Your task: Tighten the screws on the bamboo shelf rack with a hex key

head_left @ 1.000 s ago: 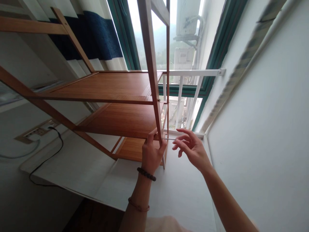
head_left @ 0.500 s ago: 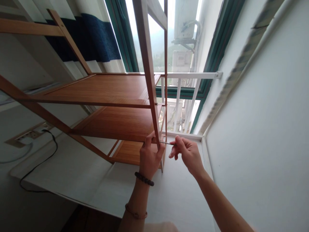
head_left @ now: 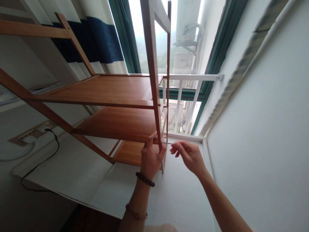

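Observation:
A wooden shelf rack (head_left: 113, 88) with several brown boards stands in front of me. My left hand (head_left: 151, 159) is wrapped round the lower part of its front right post (head_left: 155, 96), where the middle board (head_left: 120, 124) meets it; the thumb is on the near side. To the right, my right hand (head_left: 190, 158) pinches a hex key (head_left: 168, 143), of which only the thin metal shaft shows. Its tip meets the post's outer side close to my left thumb. The fastener there is too small to make out.
The rack rests on a white surface (head_left: 116, 190). Beyond it are a white railing (head_left: 193, 77) and a green-framed window. A white wall (head_left: 260, 145) rises close on the right. At left, a black cable (head_left: 38, 166) runs from a wall socket (head_left: 31, 133).
The whole view has shifted slightly, so the rack appears a little further right. My right fingers have changed position a little round the hex key. My left hand keeps its hold.

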Available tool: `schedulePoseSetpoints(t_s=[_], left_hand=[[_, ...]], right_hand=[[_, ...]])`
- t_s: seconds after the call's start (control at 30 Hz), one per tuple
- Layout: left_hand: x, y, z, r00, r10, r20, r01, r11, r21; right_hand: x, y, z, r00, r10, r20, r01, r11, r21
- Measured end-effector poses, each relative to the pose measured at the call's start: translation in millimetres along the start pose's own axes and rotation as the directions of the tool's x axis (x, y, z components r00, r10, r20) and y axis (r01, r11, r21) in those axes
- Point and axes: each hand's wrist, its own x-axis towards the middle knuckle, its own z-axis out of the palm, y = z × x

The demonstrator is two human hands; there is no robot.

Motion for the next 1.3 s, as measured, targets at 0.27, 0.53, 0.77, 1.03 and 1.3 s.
schedulePoseSetpoints(t_s=[0.27,0.53,0.77,1.03,1.3], left_hand=[[0.0,-1.9,-0.3,1.0,-0.002,0.002,0.002,1.0,0.021],[0.8,0.2,-1.9,1.0,-0.003,0.01,0.003,1.0,-0.005],[1.0,-1.4,-0.7,1.0,-0.017,0.019,0.018,0.999,-0.036],[0.5,-1.1,-1.3,1.0,-0.001,0.015,0.001,1.0,-0.02],[0.7,0.2,-2.3,0.999,-0.014,0.031,0.015,1.0,-0.022]], right_hand=[[-1.1,-12.6,6.6,0.943,0.298,0.15,-0.311,0.947,0.074],[2.3,-15.3,-16.9,0.965,-0.04,0.258,0.015,0.995,0.099],[1.8,-12.7,5.6,0.984,0.176,0.017,-0.175,0.962,0.21],[3.3,-6.1,-3.1,0.995,0.1,0.01,-0.099,0.956,0.275],[-3.2,-12.1,10.2,0.976,0.218,0.014,-0.217,0.961,0.169]])
